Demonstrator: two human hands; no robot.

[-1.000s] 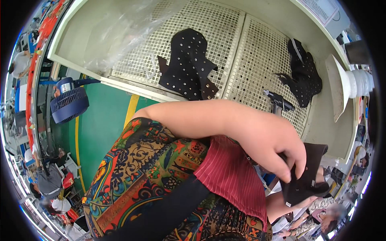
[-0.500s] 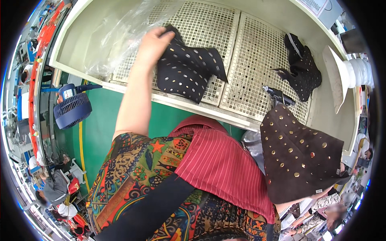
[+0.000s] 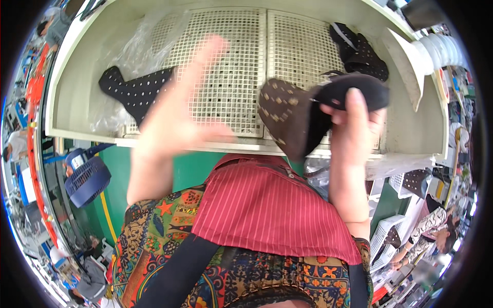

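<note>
My right hand [image 3: 354, 131] grips a dark brown studded piece [image 3: 298, 110] and holds it above the front edge of the white perforated grid table [image 3: 231, 66]. My left hand [image 3: 177, 115] is raised with fingers apart and blurred, holding nothing, over the table's left half. A black studded piece [image 3: 136, 90] lies flat on the grid at the left, beyond my left hand. Another black studded piece [image 3: 359, 51] rests at the far right of the grid.
Clear plastic sheet [image 3: 123, 46] lies crumpled on the table's left. A white ribbed duct [image 3: 426, 51] stands at the right edge. A blue fan [image 3: 84, 179] sits low at the left. White baskets [image 3: 390, 236] and another person [image 3: 426, 231] are at the lower right.
My left hand let go of the black piece, now lying at the table's left, and drew back. My right hand lifted the brown studded piece from below up to the table edge.
</note>
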